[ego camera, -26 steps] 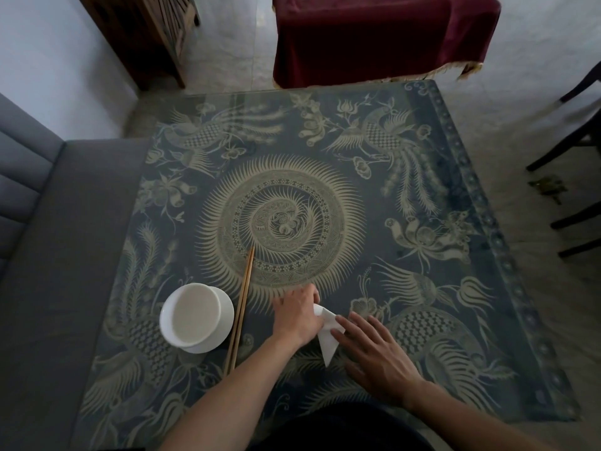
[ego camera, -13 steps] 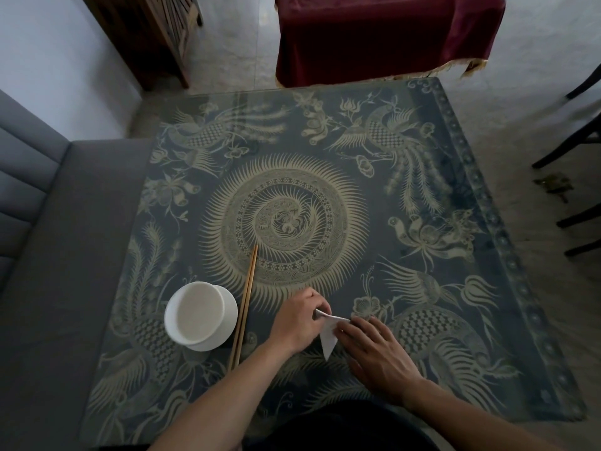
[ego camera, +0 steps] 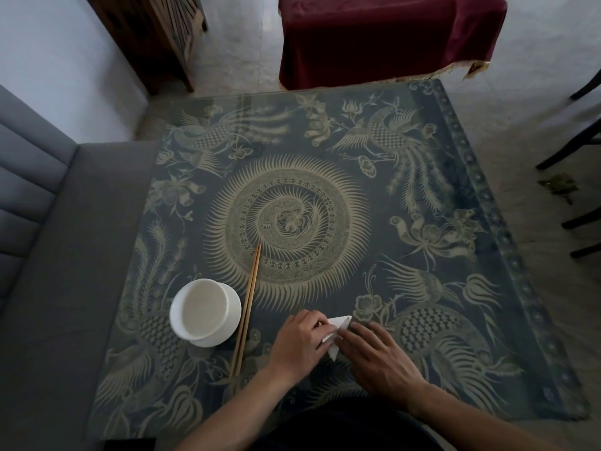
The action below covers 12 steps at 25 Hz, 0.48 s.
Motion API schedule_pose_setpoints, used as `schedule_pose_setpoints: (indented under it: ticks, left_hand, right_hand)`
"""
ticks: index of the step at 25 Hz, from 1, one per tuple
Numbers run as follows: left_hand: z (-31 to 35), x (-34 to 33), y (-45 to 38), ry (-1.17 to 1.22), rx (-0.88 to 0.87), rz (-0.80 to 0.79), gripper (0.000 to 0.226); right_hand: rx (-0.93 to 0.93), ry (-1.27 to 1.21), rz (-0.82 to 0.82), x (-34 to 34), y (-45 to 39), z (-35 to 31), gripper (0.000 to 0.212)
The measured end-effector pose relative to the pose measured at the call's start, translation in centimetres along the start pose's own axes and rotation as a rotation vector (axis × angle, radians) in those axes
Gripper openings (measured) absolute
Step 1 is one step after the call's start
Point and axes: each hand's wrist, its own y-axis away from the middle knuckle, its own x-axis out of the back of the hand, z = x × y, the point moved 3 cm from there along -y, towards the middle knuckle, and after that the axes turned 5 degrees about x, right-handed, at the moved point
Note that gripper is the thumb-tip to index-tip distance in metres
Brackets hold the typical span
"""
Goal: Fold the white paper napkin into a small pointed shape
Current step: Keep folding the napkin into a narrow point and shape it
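Note:
The white paper napkin (ego camera: 338, 327) lies folded small on the patterned table near its front edge, with one corner pointing away from me and a tip pointing toward me. My left hand (ego camera: 300, 345) curls over its left side and pinches a fold. My right hand (ego camera: 377, 356) lies flat on its right side, fingertips pressing the paper down. Both hands hide most of the napkin.
A white bowl on a saucer (ego camera: 205, 309) stands left of my hands. A pair of wooden chopsticks (ego camera: 247, 309) lies beside it. The glass-topped table (ego camera: 455, 190) has a grey sofa (ego camera: 48, 255) at its left and dark chair legs (ego camera: 579, 148) at the right.
My left hand went from flat to curled, pinching the napkin's left fold. My right fingertips slid closer onto the paper. The napkin's far corner now shows above the fingers.

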Motion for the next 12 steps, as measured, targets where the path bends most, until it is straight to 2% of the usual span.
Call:
schedule_pose_setpoints:
  ticks: [3, 7, 9, 12]
  left_hand:
    - [-0.1, -0.4, 0.4, 0.037, 0.054, 0.003, 0.015]
    - [-0.8, -0.2, -0.2, 0.184, 0.234, 0.031, 0.018]
    - [-1.6, 0.0, -1.0, 0.246, 0.337, -0.003, 0.030]
    - [-2.4, 0.3, -2.3, 0.322, 0.494, -0.082, 0.058]
  right_hand:
    - [0.000, -0.004, 0.003, 0.1, 0.0, -0.2, 0.054]
    - [-0.064, -0.050, 0.011, 0.6, -0.1, 0.1, 0.057]
    - [-0.060, -0.041, -0.001, 0.9, -0.1, 0.0, 0.060]
    - [-0.050, -0.018, 0.001, 1.3, -0.2, -0.1, 0.060]
